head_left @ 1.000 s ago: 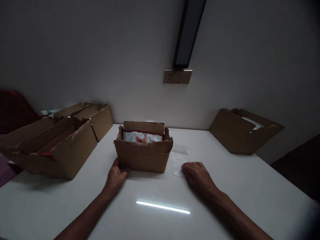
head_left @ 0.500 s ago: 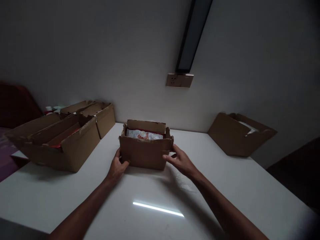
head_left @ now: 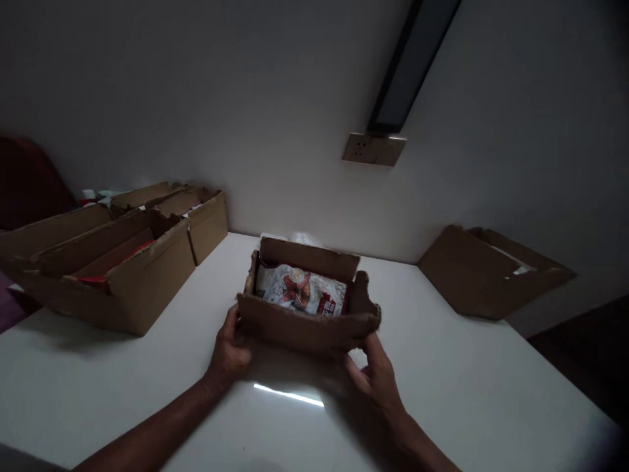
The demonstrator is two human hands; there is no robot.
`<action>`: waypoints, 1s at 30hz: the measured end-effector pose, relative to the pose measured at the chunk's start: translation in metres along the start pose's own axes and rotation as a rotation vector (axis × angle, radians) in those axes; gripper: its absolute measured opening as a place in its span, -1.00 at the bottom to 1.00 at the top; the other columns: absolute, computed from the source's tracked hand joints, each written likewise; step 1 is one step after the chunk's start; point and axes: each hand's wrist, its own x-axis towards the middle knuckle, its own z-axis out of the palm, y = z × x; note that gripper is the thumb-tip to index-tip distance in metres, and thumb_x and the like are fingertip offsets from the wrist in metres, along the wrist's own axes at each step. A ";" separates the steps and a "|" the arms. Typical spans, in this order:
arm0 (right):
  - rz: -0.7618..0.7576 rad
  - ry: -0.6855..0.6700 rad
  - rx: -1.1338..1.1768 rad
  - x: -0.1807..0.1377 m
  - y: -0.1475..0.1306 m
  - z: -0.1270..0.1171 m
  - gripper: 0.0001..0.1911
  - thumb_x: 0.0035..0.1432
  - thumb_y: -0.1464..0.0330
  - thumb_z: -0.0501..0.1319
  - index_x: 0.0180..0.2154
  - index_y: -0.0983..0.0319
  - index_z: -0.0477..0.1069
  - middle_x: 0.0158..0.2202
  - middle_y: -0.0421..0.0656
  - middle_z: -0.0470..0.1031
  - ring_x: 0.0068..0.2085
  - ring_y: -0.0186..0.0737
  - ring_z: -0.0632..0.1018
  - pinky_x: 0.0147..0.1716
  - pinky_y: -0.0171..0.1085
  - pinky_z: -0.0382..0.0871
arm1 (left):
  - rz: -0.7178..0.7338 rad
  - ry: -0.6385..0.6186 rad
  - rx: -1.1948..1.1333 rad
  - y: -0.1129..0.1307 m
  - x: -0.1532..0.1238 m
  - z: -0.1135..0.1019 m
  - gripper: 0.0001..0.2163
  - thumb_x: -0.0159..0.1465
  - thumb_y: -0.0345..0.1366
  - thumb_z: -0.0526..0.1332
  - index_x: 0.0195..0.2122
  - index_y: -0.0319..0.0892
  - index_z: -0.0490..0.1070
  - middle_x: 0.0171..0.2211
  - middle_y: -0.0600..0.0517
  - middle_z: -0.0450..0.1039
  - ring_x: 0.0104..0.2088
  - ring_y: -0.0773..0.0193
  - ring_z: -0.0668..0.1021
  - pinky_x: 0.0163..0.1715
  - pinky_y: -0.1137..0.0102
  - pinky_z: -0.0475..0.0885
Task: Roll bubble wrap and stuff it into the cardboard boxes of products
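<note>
Between my two hands is a small open cardboard box with ragged top edges, tilted and apparently lifted off the white table. Inside it lies a printed packet, whitish with a red bow pattern and red lettering. My left hand grips the box at its lower left corner, thumb on the front. My right hand holds the lower right corner, its thumb in front and the other fingers partly hidden by the cardboard.
More open cardboard boxes stand on the left, one with something red inside. Another box sits tilted at the right edge near the wall. Clear crumpled plastic lies behind the held box. A wall socket is above.
The held box has come up and nearer, turned and tipped so that the packet inside shows more. Both hands moved with it. The view has shifted slightly.
</note>
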 end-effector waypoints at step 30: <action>-0.296 -0.468 -0.267 -0.066 -0.046 -0.059 -0.72 0.38 0.41 -0.04 -0.33 0.21 0.38 -0.41 -0.13 0.52 -0.39 -0.21 0.46 -0.28 -0.19 0.34 | 0.602 -0.412 0.381 0.039 -0.125 -0.004 -0.35 0.18 -0.38 0.25 0.30 -0.09 0.10 0.33 -0.22 0.13 0.32 -0.06 0.24 0.24 -0.03 0.22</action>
